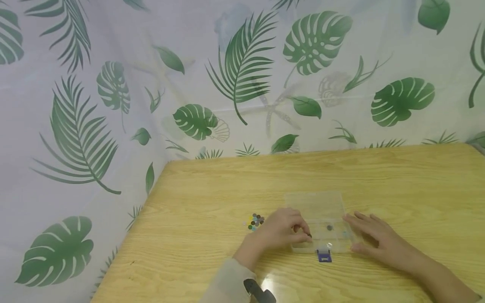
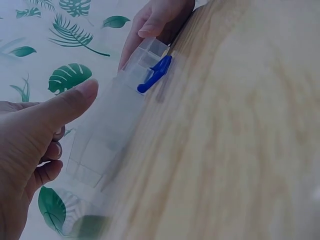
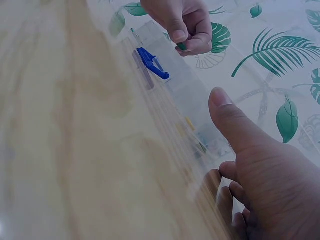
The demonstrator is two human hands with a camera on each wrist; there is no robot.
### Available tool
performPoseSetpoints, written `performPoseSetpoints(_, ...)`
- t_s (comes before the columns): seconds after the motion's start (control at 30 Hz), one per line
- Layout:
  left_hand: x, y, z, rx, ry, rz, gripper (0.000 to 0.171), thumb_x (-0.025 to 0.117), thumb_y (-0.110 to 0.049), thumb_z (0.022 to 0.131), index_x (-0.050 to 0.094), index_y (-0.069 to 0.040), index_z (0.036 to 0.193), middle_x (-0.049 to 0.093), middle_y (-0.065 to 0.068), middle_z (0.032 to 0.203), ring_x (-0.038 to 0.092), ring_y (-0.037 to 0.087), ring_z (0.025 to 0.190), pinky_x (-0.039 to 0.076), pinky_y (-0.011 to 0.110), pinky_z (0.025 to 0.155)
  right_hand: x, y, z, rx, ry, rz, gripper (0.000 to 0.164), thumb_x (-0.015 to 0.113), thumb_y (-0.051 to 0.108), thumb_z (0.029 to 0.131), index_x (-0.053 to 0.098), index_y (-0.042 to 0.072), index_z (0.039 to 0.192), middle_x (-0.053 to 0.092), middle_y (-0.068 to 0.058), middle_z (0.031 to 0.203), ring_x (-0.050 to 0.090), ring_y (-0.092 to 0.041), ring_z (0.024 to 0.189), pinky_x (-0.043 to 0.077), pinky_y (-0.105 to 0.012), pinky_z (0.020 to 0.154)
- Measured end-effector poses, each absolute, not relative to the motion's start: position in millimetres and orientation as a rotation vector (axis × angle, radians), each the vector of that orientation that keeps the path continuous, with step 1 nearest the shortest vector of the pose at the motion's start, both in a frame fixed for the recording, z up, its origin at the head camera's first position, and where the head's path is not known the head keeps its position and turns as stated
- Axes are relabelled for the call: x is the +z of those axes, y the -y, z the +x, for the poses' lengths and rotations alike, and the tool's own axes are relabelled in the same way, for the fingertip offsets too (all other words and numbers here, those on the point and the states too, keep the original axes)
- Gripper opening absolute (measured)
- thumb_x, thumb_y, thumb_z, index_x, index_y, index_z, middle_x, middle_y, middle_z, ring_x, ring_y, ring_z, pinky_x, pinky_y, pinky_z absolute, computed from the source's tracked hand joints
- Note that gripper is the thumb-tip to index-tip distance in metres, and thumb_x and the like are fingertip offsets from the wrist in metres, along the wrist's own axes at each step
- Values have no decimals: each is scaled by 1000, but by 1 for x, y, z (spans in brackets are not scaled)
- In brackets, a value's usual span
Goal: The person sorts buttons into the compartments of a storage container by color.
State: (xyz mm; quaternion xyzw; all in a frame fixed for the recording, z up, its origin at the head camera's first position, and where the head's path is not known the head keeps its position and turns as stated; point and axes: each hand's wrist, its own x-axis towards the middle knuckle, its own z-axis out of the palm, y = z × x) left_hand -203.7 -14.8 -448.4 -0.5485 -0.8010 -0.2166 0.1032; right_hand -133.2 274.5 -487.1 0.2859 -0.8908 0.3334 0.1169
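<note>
- The left grip [image 1: 282,227] is pinching a small dark piece [image 1: 309,236] over the clear box [image 1: 303,249]; early loosening could be dropping it astray.
- The right grip [image 1: 386,239] is holding nothing beside the box; an accidental nudge could be shifting the compartments.

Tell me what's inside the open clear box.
The clear box visibly holds a dark round piece, a light-blue piece and a yellow piece. The left hand hides part of its left side, so anything beneath that hand cannot be seen.
</note>
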Motion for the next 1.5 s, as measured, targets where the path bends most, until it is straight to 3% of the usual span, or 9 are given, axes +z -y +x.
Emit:
performPoseSetpoints(0.2, -453, 18, -206, -706, 2307, -1621, 18, 80, -27, 74, 71, -15, 83, 57, -5, 71, 42, 4, 66, 31, 7, 64, -486, -275, -130, 1027, 2650, 786, 70, 71, 18, 82, 40, 16, 144, 42, -29, 139, 11, 10, 133, -1, -35, 116)
performPoseSetpoints(0.27, -454, 20, -206, -729, 2317, -1605, 18, 80, -27, 75, 71, -15, 83, 57, -6, 72, 43, 3, 66, 32, 7, 64, -485, -275, -130, 1017, 2643, 794, 70, 72, 18, 81, 41, 16, 144, 43, -29, 138, 11, 11, 134, -1, -33, 116)
performPoseSetpoints(0.4, -456, 28, -208, -764, 2352, -1554, 17, 79, -28, 76, 71, -15, 84, 57, -5, 72, 44, 4, 67, 33, 7, 65, -484, -274, -132, 950, 2598, 839, 71, 74, 16, 78, 43, 12, 142, 49, -29, 132, 12, 12, 134, -1, -12, 109)
performPoseSetpoints(0.47, -457, 34, -210, -772, 2367, -1534, 16, 78, -28, 77, 71, -15, 84, 58, -5, 73, 45, 3, 67, 34, 7, 66, -484, -273, -133, 939, 2584, 853, 71, 75, 16, 77, 44, 11, 141, 50, -29, 131, 13, 12, 135, -1, -10, 108)
performPoseSetpoints(0.8, -453, 75, -214, -867, 2642, -1212, 14, 73, -31, 83, 69, -18, 88, 51, -9, 74, 42, 4, 69, 37, 15, 64, -482, -275, -132, 1000, 2629, 819, 70, 72, 17, 81, 41, 14, 143, 45, -29, 136, 10, 12, 133, -2, -23, 114)
performPoseSetpoints(0.87, -456, 85, -217, -911, 2686, -1135, 14, 72, -34, 83, 68, -21, 88, 50, -10, 74, 42, 4, 69, 39, 16, 63, -482, -276, -133, 980, 2624, 822, 70, 72, 17, 80, 41, 14, 143, 46, -28, 136, 11, 11, 134, -2, -19, 113)
performPoseSetpoints(1.1, -462, 120, -225, -1032, 2771, -888, 9, 73, -32, 83, 68, -24, 86, 49, -11, 76, 46, 8, 76, 43, 24, 68, -485, -275, -132, 1005, 2628, 806, 70, 72, 17, 81, 41, 14, 143, 44, -29, 137, 10, 12, 133, -2, -29, 116)
performPoseSetpoints(1.3, -466, 147, -228, -1131, 2792, -754, 11, 74, -30, 82, 69, -21, 87, 51, -10, 79, 47, 10, 78, 43, 26, 71, -486, -274, -132, 983, 2606, 823, 71, 74, 17, 79, 42, 12, 142, 48, -29, 133, 11, 14, 133, -2, -12, 109)
performPoseSetpoints(1.5, -469, 159, -228, -1260, 2805, -671, 12, 74, -29, 82, 70, -20, 89, 53, -6, 81, 47, 14, 79, 42, 29, 72, -486, -274, -131, 1025, 2626, 807, 70, 72, 17, 81, 41, 13, 143, 47, -28, 135, 10, 14, 133, -2, -26, 115)
